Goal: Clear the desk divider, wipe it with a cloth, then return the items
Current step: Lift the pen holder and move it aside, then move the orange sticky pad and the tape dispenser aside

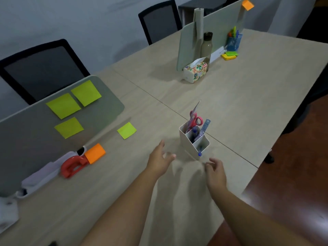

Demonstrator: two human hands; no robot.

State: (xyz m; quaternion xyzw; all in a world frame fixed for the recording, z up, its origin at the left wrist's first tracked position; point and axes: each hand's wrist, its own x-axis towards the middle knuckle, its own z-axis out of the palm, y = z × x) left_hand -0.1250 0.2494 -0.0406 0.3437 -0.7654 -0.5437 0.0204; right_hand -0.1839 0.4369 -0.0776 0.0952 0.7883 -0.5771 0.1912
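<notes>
The grey desk divider (pixel 32 139) stands at the left with three green sticky notes (pixel 63 105) stuck on it. One more green note (pixel 126 130) lies flat on the desk beside its end. At the divider's foot sit an orange note pad (pixel 95 153) and a red tape dispenser (pixel 73 165). A white pen holder (pixel 194 139) with pink scissors, a ruler and pens stands in the middle of the desk. My left hand (pixel 160 158) hovers just left of the holder with relaxed fingers. My right hand (pixel 215 172) hangs just below it, fingers loosely curled. Neither hand holds anything.
A second divider (pixel 213 27) stands far right with a cloth draped over it, an orange note, a dark bottle (pixel 206 47), a floral tissue box (pixel 194 71), a blue pen cup (pixel 234 42) and note pads. Black chairs (pixel 42 68) stand behind the desk. The desk edge drops off at the right.
</notes>
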